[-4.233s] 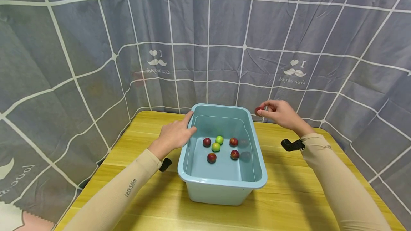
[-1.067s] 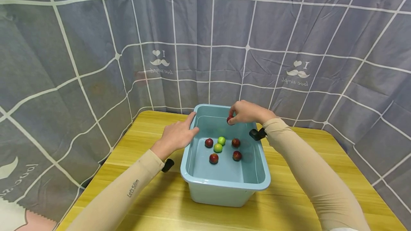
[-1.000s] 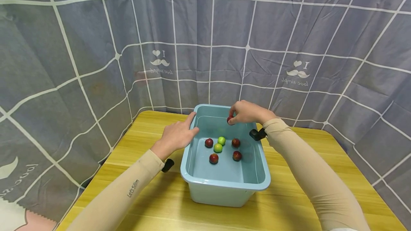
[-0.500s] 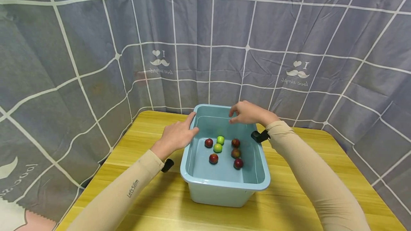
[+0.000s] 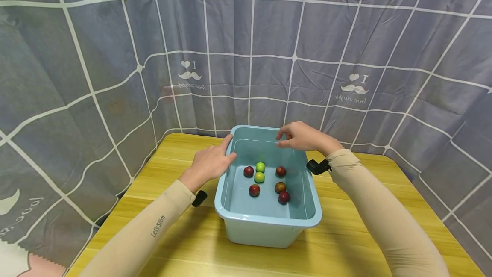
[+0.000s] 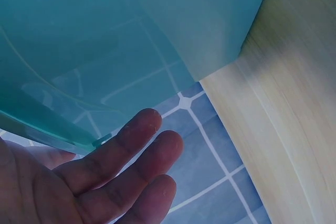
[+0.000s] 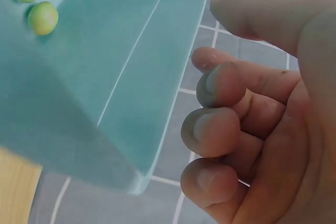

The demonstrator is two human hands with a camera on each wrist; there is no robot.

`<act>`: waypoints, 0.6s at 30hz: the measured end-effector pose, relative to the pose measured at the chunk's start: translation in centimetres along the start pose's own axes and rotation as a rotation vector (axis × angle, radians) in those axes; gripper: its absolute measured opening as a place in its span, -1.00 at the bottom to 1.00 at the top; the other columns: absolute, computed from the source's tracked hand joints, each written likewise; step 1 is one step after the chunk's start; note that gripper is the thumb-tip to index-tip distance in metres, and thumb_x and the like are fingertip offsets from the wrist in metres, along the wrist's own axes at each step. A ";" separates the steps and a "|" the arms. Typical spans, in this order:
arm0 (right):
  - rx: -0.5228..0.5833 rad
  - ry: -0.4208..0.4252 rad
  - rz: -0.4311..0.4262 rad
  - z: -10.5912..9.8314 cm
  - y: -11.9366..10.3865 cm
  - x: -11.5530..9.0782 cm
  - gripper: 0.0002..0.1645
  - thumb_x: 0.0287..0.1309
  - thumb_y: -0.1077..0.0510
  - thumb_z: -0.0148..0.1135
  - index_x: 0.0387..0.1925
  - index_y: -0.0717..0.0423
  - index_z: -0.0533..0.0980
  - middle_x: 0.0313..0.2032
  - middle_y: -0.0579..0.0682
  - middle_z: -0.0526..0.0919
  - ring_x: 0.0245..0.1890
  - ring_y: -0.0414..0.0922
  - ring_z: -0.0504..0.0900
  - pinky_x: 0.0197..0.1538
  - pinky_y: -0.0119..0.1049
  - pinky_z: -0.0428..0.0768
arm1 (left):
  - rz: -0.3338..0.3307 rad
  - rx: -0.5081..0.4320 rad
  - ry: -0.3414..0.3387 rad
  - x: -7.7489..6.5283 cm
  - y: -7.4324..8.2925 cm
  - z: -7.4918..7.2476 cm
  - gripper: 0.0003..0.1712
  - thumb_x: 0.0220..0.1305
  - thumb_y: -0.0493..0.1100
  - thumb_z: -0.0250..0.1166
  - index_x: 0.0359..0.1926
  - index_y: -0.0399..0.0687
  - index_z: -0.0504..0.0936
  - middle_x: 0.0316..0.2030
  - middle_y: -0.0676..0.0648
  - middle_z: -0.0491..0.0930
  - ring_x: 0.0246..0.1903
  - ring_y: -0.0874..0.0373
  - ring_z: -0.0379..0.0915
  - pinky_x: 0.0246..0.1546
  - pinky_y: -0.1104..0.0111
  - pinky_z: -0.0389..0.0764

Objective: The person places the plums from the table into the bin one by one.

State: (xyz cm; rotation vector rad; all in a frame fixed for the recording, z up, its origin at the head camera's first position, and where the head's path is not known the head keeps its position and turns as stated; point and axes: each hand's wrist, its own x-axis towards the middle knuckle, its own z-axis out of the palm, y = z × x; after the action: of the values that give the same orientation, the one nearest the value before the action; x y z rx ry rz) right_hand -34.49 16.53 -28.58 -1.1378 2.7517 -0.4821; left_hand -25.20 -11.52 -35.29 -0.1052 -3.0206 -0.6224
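A light blue plastic tub (image 5: 221, 200) holds several dark red plums (image 5: 254, 190) and two round green fruits (image 5: 259, 177) on its floor. At the tub's left rim, my left hand (image 5: 210, 161) rests with the index finger along the edge and the thumb over it. The left wrist view shows its other fingers (image 6: 149, 153) loosely extended beside the outer wall. Over the far right part of the tub hovers my right hand (image 5: 303, 137), thumb and fingers apart with nothing between them. In the right wrist view, its fingers (image 7: 212, 132) are loosely bent beside the rim.
The tub stands on a yellow wooden table (image 5: 346, 208). Grey curtains with white grid lines (image 5: 265, 76) hang behind the table and on both sides. A black wrist camera (image 5: 319, 166) sits under the right wrist, close to the tub's right rim.
My right hand carried a plum from right of the tub to above it and let go; the plum now lies with the others. Since then the hand has shifted slightly right. The left hand stays put.
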 end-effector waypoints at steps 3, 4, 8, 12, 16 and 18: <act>0.011 0.017 0.002 0.1 0.1 -0.6 -0.68 0.33 0.02 0.28 0.01 0.08 0.66 -0.58 -0.06 0.48 -0.60 -0.16 0.37 -0.39 -0.26 0.40 | -0.001 0.000 0.001 0.0 0.0 0.0 -0.18 0.41 0.22 -0.12 0.61 0.22 -0.06 -0.55 -0.06 0.52 -0.54 0.03 0.48 -0.59 0.23 0.38; 0.016 0.021 0.001 0.1 0.2 -0.7 -0.68 0.34 0.02 0.27 0.01 0.07 0.66 -0.58 -0.06 0.48 -0.60 -0.16 0.36 -0.39 -0.26 0.40 | -0.001 0.000 0.001 0.0 0.0 0.0 -0.18 0.41 0.22 -0.11 0.61 0.22 -0.06 -0.55 -0.06 0.52 -0.54 0.03 0.48 -0.59 0.23 0.38; 0.035 0.033 -0.011 0.0 0.4 -1.2 -0.68 0.35 0.02 0.25 0.02 0.06 0.66 -0.60 -0.07 0.49 -0.63 -0.17 0.34 -0.38 -0.25 0.40 | -0.001 0.002 -0.001 0.0 0.1 -0.1 -0.18 0.42 0.22 -0.12 0.61 0.20 -0.06 -0.55 -0.06 0.51 -0.54 0.04 0.48 -0.60 0.24 0.37; 0.045 0.058 -0.033 -0.1 0.5 -1.8 -0.68 0.35 0.01 0.26 0.01 0.06 0.67 -0.61 -0.09 0.48 -0.64 -0.18 0.32 -0.40 -0.25 0.39 | -0.001 0.005 -0.001 0.0 0.2 -0.2 -0.18 0.42 0.22 -0.12 0.61 0.20 -0.06 -0.55 -0.06 0.51 -0.54 0.03 0.48 -0.60 0.23 0.37; 0.050 0.083 -0.044 -0.1 0.8 -2.6 -0.70 0.36 0.02 0.25 0.00 0.06 0.68 -0.65 -0.11 0.44 -0.65 -0.19 0.30 -0.44 -0.28 0.34 | -0.003 0.017 -0.002 0.1 0.2 -0.3 -0.18 0.42 0.22 -0.11 0.61 0.19 -0.06 -0.56 -0.07 0.51 -0.54 0.03 0.48 -0.59 0.22 0.38; 0.055 0.086 -0.040 -0.1 0.9 -3.0 -0.71 0.36 0.01 0.25 -0.01 0.05 0.68 -0.66 -0.12 0.41 -0.66 -0.19 0.29 -0.46 -0.29 0.32 | -0.005 0.023 -0.008 0.1 0.3 -0.3 -0.17 0.42 0.23 -0.11 0.61 0.18 -0.06 -0.56 -0.06 0.51 -0.55 0.04 0.48 -0.58 0.22 0.39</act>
State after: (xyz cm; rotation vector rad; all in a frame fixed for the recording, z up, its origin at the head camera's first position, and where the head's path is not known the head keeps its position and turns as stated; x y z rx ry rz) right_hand -33.02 19.29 -28.84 -1.1878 2.7739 -0.6215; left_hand -25.28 -11.40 -34.90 -0.1000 -3.0360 -0.5886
